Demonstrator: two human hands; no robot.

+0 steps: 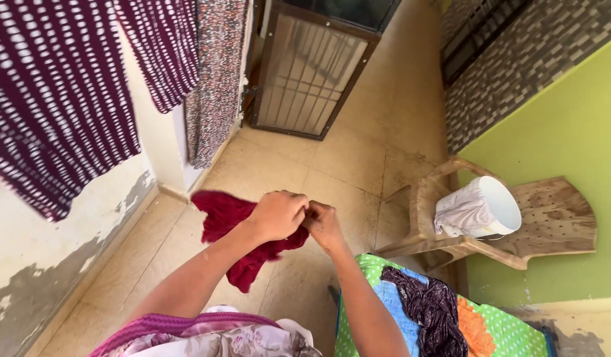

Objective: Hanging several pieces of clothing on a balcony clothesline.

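Observation:
A dark red cloth (229,218) hangs from both my hands at the middle of the head view. My left hand (279,215) is closed over its upper edge, knuckles up. My right hand (324,225) pinches the same edge right beside the left, the two hands touching. The cloth droops down and to the left, above the tiled floor (332,165). Below my right forearm sits a pile of clothes (431,311): a green dotted piece, a blue one, a dark purple one and an orange one.
Maroon patterned cloths (60,99) and a floral cloth (216,73) hang along the left wall. A wooden chair (543,225) at the right carries a white bucket (497,205) with a pale cloth in it. A metal grille door (308,73) stands at the back.

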